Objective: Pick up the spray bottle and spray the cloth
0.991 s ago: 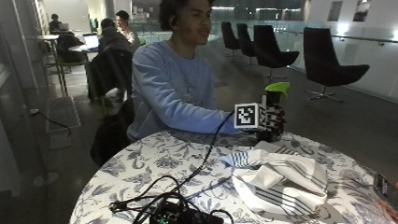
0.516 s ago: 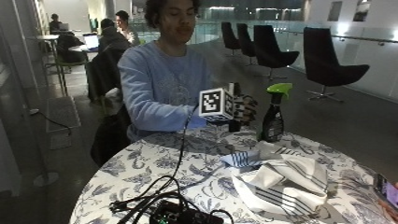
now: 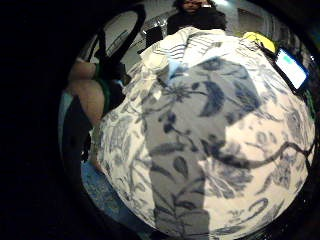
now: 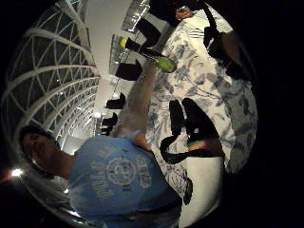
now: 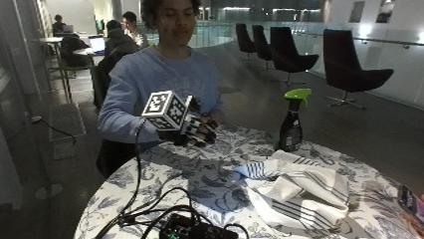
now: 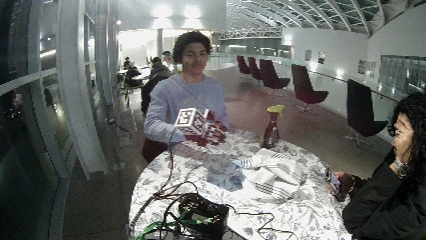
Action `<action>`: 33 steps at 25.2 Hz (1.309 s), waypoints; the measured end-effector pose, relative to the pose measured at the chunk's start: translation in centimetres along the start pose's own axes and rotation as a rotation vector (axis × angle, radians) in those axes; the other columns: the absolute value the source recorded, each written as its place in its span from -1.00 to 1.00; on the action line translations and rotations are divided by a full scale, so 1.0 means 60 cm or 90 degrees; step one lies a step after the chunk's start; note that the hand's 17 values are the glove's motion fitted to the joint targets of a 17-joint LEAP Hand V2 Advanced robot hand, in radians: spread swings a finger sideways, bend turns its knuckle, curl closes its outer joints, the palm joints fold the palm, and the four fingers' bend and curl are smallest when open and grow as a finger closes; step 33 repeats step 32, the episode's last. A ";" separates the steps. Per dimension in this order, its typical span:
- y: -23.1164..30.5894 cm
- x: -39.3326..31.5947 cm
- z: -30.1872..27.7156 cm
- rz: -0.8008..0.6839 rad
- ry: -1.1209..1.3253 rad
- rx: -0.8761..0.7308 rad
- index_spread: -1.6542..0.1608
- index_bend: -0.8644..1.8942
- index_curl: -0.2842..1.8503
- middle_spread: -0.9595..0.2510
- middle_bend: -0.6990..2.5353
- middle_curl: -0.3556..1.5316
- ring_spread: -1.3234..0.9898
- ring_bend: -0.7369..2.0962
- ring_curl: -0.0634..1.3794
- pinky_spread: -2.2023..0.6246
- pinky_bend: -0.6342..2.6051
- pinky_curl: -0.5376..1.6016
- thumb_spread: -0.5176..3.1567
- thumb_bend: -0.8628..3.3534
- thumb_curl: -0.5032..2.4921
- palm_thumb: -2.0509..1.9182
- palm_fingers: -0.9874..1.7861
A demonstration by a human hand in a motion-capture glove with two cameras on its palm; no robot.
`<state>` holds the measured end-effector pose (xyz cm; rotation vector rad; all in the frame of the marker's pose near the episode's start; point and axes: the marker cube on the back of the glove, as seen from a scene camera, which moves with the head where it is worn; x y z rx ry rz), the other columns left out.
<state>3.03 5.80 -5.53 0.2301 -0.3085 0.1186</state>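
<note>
Gloved hand [image 5: 195,130] hovering over the round floral-print counter [image 5: 199,174], fingers loosely curled, holding nothing.
Dark green-capped spray bottle [image 5: 291,122] stands upright w/ striped white cloth [image 5: 298,191] just beside it, both well apart from hand.

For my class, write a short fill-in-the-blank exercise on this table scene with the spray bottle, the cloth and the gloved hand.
1. The spray bottle has a trigger head coloured ____.
2. The bottle stands upright on the table, and the gloved hand is ____ from it.
3. The striped cloth lies crumpled on the ____.
4. The tablecloth's pattern is ____.

Missing words: green; apart; table; floral
</note>
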 end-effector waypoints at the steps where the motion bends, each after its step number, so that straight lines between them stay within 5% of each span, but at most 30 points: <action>1: 0.011 0.009 -0.010 0.006 0.007 0.005 0.53 -0.29 -0.48 0.51 -0.36 -0.16 0.13 -0.15 -0.40 0.61 -0.45 -0.16 -0.13 -0.60 -0.36 0.43 0.41; 33: 0.071 0.088 -0.068 0.070 0.063 0.004 0.54 -0.29 -0.48 0.50 -0.36 -0.16 0.12 -0.19 -0.40 0.63 -0.50 -0.19 -0.09 -0.60 -0.37 0.44 0.47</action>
